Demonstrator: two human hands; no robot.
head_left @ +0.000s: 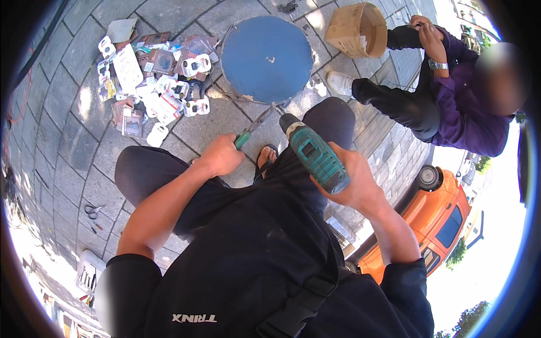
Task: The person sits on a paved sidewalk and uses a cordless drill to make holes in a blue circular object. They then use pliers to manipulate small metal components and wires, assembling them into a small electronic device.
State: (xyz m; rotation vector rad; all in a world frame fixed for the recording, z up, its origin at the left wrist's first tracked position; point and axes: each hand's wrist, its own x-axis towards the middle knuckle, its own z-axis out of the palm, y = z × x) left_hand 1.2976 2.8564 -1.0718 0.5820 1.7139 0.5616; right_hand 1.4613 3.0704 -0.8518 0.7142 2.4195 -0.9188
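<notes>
My left hand (222, 155) is closed round the green handle of a long metal-jawed tool that looks like pliers (252, 128). In my right hand (358, 177) is a teal and black cordless drill (315, 155), gripped by its handle. The drill's front end and the tip of the pliers come close together near the front rim of a round blue-topped stool or drum (266, 59); whether they touch is too small to tell. Several small packaged items (160, 79) lie heaped on the paving to the left of the blue top.
A cardboard box (356, 31) stands at the back right, beside a seated person in a purple top (459, 104). Scissors (93, 212) lie on the paving at left, above a white container of tools (89, 273). An orange car (437, 225) is parked at right.
</notes>
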